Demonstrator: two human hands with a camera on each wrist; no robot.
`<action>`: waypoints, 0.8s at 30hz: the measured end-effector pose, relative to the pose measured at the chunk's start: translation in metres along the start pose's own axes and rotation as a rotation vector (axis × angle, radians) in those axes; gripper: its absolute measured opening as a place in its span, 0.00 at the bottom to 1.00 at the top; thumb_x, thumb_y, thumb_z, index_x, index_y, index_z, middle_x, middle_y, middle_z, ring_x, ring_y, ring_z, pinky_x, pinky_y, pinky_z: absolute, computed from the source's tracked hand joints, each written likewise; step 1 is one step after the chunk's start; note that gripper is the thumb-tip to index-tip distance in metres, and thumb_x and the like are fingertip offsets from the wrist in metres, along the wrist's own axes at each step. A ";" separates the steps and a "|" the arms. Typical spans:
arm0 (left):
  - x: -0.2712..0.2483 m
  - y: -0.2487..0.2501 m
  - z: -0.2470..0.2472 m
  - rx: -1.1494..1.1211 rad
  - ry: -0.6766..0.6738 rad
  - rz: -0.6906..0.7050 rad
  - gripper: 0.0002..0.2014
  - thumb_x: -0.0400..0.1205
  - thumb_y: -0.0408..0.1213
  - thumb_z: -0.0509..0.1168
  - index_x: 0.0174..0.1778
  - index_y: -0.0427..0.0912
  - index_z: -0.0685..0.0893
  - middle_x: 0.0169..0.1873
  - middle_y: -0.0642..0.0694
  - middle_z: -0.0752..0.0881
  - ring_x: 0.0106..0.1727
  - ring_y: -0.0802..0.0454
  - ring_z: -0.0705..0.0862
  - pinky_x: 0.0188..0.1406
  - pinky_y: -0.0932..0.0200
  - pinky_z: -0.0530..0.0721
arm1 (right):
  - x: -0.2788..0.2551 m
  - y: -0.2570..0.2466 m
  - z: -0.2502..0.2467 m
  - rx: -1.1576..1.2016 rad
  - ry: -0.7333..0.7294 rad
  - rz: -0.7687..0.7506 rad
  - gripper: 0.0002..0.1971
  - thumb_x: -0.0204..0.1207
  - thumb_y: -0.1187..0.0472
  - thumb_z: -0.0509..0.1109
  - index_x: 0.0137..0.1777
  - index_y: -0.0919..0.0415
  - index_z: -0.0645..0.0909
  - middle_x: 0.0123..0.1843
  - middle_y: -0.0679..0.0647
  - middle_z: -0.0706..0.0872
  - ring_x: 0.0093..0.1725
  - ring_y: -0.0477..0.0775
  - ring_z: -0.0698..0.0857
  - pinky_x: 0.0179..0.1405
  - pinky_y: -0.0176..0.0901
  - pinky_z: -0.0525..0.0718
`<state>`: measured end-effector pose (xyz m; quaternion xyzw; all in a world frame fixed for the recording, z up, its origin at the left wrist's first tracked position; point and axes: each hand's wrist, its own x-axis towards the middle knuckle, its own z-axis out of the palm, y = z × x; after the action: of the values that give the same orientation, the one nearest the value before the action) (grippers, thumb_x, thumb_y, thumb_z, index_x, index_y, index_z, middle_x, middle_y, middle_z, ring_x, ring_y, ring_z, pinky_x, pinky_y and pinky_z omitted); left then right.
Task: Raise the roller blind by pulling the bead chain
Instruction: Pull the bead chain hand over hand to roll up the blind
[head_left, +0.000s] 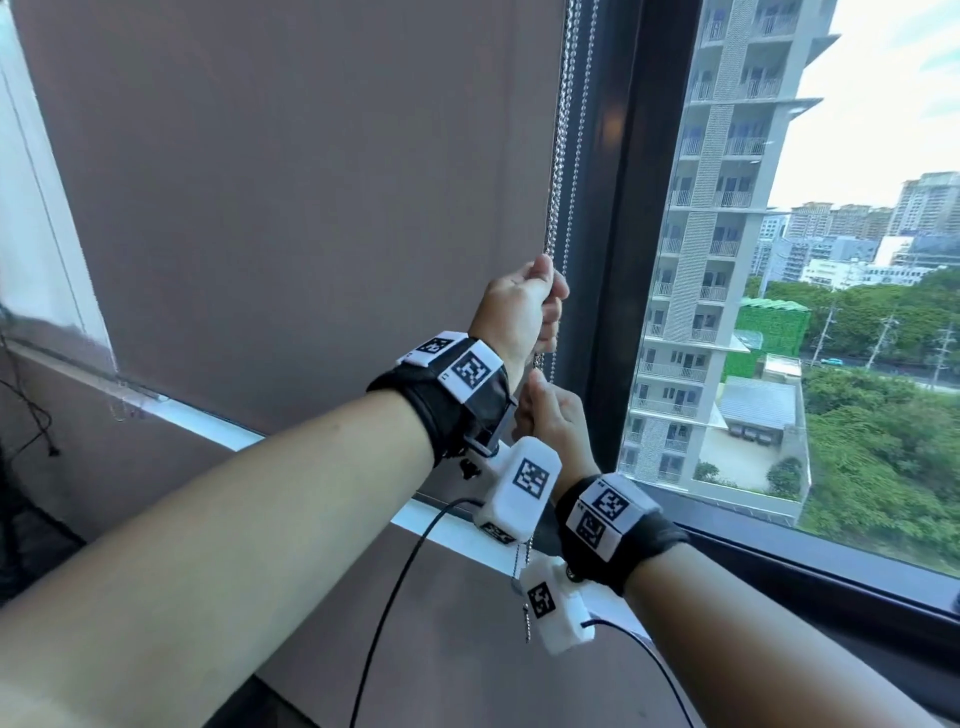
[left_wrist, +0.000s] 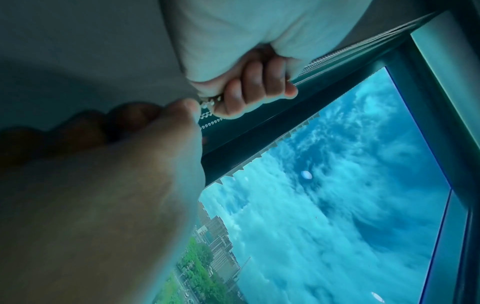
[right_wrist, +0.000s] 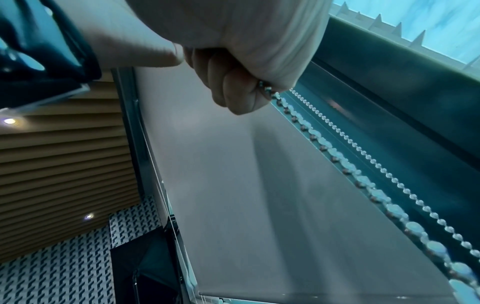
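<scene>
Hanging straight down along the right edge of the blind (head_left: 311, 197), the bead chain (head_left: 563, 156) is grasped by both hands: left hand (head_left: 519, 312) above, right hand (head_left: 550, 426) just beneath.

The roller blind (head_left: 311, 208) is plain taupe-brown, the bead chain (head_left: 563, 156) silvery, the window frame (head_left: 618, 208) dark, and the wrist bands (head_left: 457, 400) black with black-and-white square markers

Two hands (head_left: 524, 306) (head_left: 550, 421), one roller blind (head_left: 291, 208), two hanging bead chain (head_left: 563, 156) strands, two black wristbands (head_left: 457, 395) (head_left: 613, 525)
</scene>
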<state>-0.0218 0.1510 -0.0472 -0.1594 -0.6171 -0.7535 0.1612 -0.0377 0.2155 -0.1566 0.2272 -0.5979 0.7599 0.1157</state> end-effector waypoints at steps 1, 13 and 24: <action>-0.001 0.000 0.001 0.001 0.003 -0.004 0.20 0.88 0.42 0.51 0.30 0.43 0.71 0.16 0.54 0.64 0.17 0.57 0.58 0.18 0.64 0.54 | 0.000 0.000 0.000 -0.029 -0.009 -0.016 0.23 0.84 0.54 0.59 0.26 0.54 0.61 0.22 0.48 0.61 0.22 0.46 0.60 0.23 0.43 0.57; -0.002 -0.001 0.002 -0.006 0.060 0.014 0.19 0.86 0.36 0.53 0.26 0.44 0.70 0.13 0.55 0.62 0.13 0.58 0.55 0.16 0.70 0.50 | 0.008 -0.010 -0.008 -0.137 -0.148 0.000 0.13 0.74 0.58 0.60 0.35 0.67 0.75 0.28 0.55 0.74 0.29 0.53 0.71 0.30 0.45 0.68; -0.012 -0.016 -0.015 0.013 0.103 0.013 0.21 0.86 0.39 0.55 0.25 0.45 0.71 0.17 0.50 0.63 0.18 0.55 0.61 0.17 0.70 0.56 | 0.045 -0.063 -0.003 -0.071 -0.029 -0.197 0.16 0.67 0.74 0.54 0.43 0.66 0.84 0.33 0.53 0.85 0.30 0.46 0.83 0.30 0.39 0.81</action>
<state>-0.0183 0.1393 -0.0695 -0.1234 -0.6120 -0.7555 0.1985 -0.0491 0.2308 -0.0819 0.2918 -0.6008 0.7198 0.1893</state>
